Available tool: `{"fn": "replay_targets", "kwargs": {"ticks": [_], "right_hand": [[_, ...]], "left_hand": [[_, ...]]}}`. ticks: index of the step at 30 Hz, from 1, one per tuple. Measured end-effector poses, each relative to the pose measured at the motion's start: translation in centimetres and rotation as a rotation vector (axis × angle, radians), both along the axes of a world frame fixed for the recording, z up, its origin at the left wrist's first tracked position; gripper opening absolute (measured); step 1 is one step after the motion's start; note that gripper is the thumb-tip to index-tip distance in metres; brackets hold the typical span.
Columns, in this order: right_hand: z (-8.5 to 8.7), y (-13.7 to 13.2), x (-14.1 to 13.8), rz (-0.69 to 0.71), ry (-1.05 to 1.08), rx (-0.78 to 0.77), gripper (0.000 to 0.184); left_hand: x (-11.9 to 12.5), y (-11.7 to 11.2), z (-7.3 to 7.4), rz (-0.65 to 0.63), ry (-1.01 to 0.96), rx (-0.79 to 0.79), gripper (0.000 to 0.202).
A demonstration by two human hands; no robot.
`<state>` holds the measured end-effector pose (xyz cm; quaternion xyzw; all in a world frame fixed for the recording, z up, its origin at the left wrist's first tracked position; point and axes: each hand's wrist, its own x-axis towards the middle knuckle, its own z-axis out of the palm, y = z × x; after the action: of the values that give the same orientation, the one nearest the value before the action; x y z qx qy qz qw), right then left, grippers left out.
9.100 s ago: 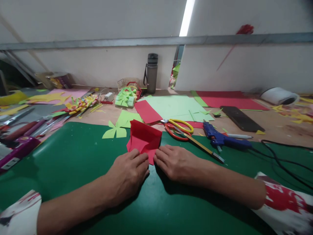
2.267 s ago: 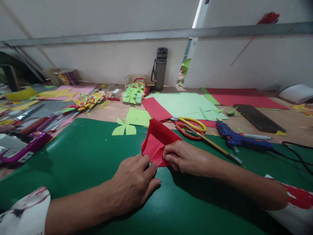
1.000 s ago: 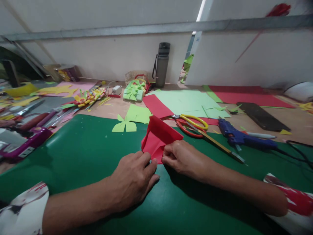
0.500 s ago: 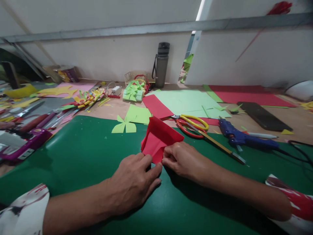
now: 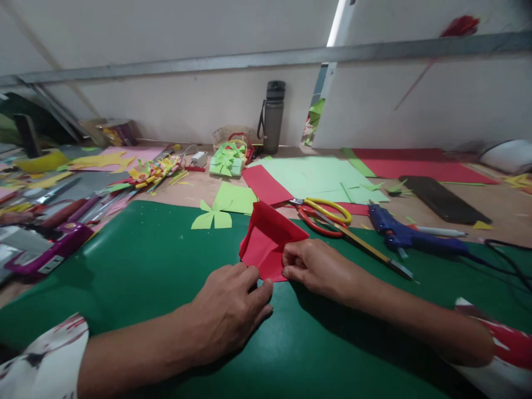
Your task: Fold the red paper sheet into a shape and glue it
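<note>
A folded piece of red paper (image 5: 266, 238) sits on the green mat in front of me, its upper flaps raised and its near edge between my hands. At its lower left corner, the fingers of my left hand (image 5: 235, 302) are bent and pressed on the paper, thumb alongside. My right hand (image 5: 310, 263) pinches the lower right edge between thumb and curled fingers. Just beyond the paper lie scissors (image 5: 328, 213) with one yellow and one red handle. A yellow cutter knife (image 5: 369, 246) rests slantwise beside them.
A blue glue gun (image 5: 407, 233) with a black cord lies at right, near a dark phone (image 5: 444, 199). Behind are green sheets (image 5: 316, 174), a grey bottle (image 5: 273, 119) and a cut green paper shape (image 5: 213, 216). A purple tool (image 5: 50, 249) and pens crowd the left.
My right hand has moved slightly right, drawing the lower right part of the red paper outward, so the near edge looks wider. My left hand stays at its corner. The camera view shifted a little.
</note>
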<state>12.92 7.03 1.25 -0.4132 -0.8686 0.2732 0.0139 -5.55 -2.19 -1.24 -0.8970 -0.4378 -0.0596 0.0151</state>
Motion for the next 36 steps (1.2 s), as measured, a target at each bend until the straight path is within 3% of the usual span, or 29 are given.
{"fn": "replay_targets", "kwargs": {"ticks": [4, 8, 11, 14, 20, 29, 36], "right_hand": [[-1.3, -1.0, 1.2, 0.064, 0.081, 0.167, 0.013], [-2.7, -2.4, 2.7, 0.314, 0.106, 0.490, 0.022], [-2.8, -2.9, 3.1, 0.415, 0.030, 0.618, 0.019], [-2.6, -2.9, 3.0, 0.467, -0.014, 0.641, 0.014], [-2.7, -2.4, 3.4, 0.567, -0.068, 0.664, 0.024], [-3.1, -2.0, 5.3, 0.578, -0.058, 0.658, 0.029], [-2.8, -2.2, 5.3, 0.582, -0.059, 0.657, 0.025]], "left_hand": [[0.0, 0.0, 0.1, 0.007, -0.003, 0.010, 0.023], [0.0, 0.0, 0.0, 0.007, -0.017, 0.008, 0.024], [0.0, 0.0, -0.1, 0.008, -0.018, -0.015, 0.024], [0.0, -0.1, -0.1, 0.018, 0.001, -0.033, 0.025], [-0.1, 0.2, 0.3, -0.003, 0.045, -0.085, 0.033], [-0.2, 0.2, 0.5, -0.029, 0.037, -0.111, 0.033], [0.1, 1.0, 1.8, -0.056, 0.104, -0.209, 0.033]]}}
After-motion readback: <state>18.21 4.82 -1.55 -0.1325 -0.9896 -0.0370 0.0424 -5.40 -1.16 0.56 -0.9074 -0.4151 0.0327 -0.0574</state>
